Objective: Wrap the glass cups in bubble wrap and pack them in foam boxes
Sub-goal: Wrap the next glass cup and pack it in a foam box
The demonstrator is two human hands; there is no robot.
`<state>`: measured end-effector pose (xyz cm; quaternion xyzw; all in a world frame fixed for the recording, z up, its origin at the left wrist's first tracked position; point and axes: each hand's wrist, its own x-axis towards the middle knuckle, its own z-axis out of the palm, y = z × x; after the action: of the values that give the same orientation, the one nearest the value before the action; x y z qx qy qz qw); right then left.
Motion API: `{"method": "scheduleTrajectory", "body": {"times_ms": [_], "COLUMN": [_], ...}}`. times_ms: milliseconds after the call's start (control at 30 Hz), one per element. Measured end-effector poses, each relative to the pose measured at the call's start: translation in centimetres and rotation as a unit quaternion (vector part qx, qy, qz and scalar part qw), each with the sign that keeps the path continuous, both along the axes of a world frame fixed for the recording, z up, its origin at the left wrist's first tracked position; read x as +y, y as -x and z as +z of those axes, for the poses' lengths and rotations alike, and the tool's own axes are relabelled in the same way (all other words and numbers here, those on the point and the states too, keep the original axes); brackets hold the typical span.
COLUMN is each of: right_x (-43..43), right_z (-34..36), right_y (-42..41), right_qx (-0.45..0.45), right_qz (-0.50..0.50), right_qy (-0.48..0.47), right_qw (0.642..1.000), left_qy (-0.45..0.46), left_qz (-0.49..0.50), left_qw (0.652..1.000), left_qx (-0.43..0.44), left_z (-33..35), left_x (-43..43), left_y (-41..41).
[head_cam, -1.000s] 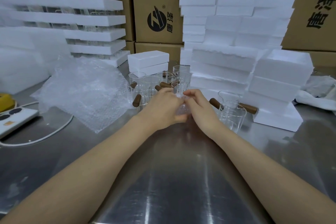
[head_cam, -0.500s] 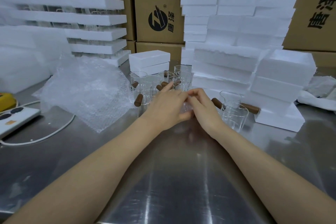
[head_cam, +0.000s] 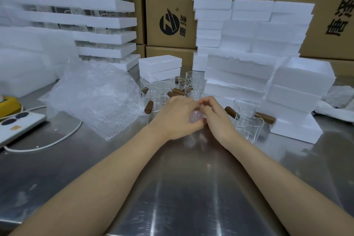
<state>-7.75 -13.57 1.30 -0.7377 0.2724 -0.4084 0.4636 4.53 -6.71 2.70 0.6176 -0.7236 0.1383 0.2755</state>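
My left hand (head_cam: 177, 116) and my right hand (head_cam: 216, 116) meet at the middle of the steel table (head_cam: 182, 188), both closed around a small bubble-wrapped glass cup (head_cam: 195, 117), which is mostly hidden between my fingers. Behind my hands stands a cluster of several bare glass cups (head_cam: 164, 90) with brown wooden handles. Two more glass cups (head_cam: 247, 119) stand to the right of my right hand. A crumpled pile of bubble wrap (head_cam: 95, 96) lies on the left. White foam boxes (head_cam: 298, 86) are stacked on the right and behind.
Taller foam stacks (head_cam: 80, 21) holding glassware rise at the back left, with cardboard cartons (head_cam: 168, 7) behind. A white power strip (head_cam: 17, 122) with its cable and a yellow object (head_cam: 8, 104) sit at the left edge. A white cloth (head_cam: 337, 107) lies far right.
My hands stay pressed together on the wrapped cup; the fingers have shifted slightly and curled closer over it. Nothing else moved.
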Motion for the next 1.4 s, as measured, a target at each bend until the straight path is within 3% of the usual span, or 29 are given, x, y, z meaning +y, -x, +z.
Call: {"method": "scheduleTrajectory", "body": {"times_ms": [67,200,267,433,500,600,700,767,867,933,1000,1267,1333,1400], "right_x": [0.0,0.0,-0.1,-0.4,-0.3,-0.3,-0.3,-0.4,-0.3,-0.4,-0.5,-0.6,-0.7,-0.4], "right_z": [0.1,0.0,-0.1,-0.3,-0.4,-0.3,-0.2,-0.3,-0.5,-0.4,-0.1,0.6,0.4,-0.1], "right_y": [0.0,0.0,0.0,-0.1,-0.1,-0.3,-0.2,-0.1,0.0,0.2,0.4,-0.4,-0.4,-0.3], "right_qx": [0.007,0.020,0.032,0.038,0.036,-0.014,-0.055,-0.033,0.054,0.148,0.219,0.322,0.300,0.211], "right_qz": [-0.006,-0.008,-0.011,-0.006,-0.005,-0.010,-0.007,-0.001,0.004,0.010,0.007,-0.056,-0.075,-0.065], "right_qy": [-0.003,-0.004,0.011,0.024,0.021,0.011,0.001,0.018,0.098,0.204,0.280,0.344,0.363,0.340], "right_qw": [1.000,1.000,0.999,0.999,0.999,1.000,0.998,0.999,0.994,0.968,0.935,0.880,0.879,0.914], "left_qy": [0.024,-0.047,-0.052,-0.089,-0.117,-0.037,0.104,0.115,0.070,0.035,0.007,-0.045,-0.053,-0.037], "left_qz": [-0.008,-0.063,-0.056,-0.005,-0.013,-0.044,-0.017,0.005,0.016,0.019,0.019,0.050,0.040,-0.010], "left_qw": [0.999,0.979,0.981,0.994,0.989,0.969,0.951,0.958,0.990,0.999,0.999,0.992,0.995,0.999], "left_qx": [0.041,0.189,0.180,0.062,0.088,0.238,0.289,0.262,0.124,0.016,-0.029,-0.104,-0.071,0.033], "left_z": [-0.2,-0.1,-0.3,-0.5,-0.4,0.3,1.2,1.7,1.8,1.6,1.6,0.8,0.7,0.6], "left_x": [0.2,0.1,-0.1,-0.8,-0.7,0.3,1.0,1.1,1.2,1.2,1.2,-0.2,0.0,0.5], "left_y": [-1.1,-1.6,-1.8,-1.9,-1.8,-2.4,-3.3,-3.6,-3.2,-2.8,-2.6,-0.4,-0.6,-1.3]}}
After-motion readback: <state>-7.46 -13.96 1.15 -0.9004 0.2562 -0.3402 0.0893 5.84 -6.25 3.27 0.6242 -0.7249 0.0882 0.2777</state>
